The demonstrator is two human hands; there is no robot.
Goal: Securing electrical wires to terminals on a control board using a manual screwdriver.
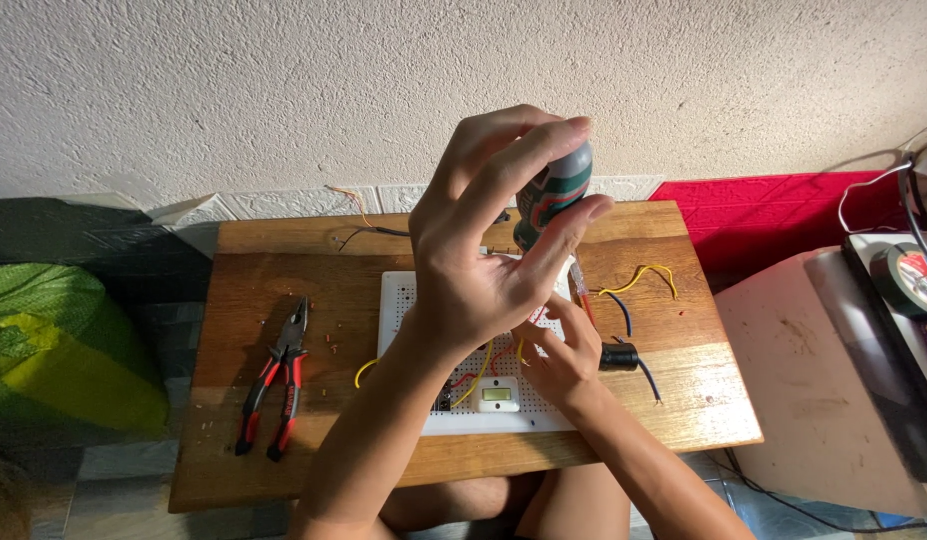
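Two bare hands over white perforated board (404,300) at mid-table: left hand (484,250) clamped on green-and-grey screwdriver handle (554,190), long axis upright, tip hidden; right hand (559,355) below, fingers pressed on board. Red-handled pliers (276,385) near left edge.

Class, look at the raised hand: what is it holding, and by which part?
The left hand grips a green-and-grey striped screwdriver by the top of its handle; its shaft points down at the white perforated board.

2 bare forearms, no sleeves, left hand (474,250), right hand (559,360), ringless fingers (524,135), bare knees
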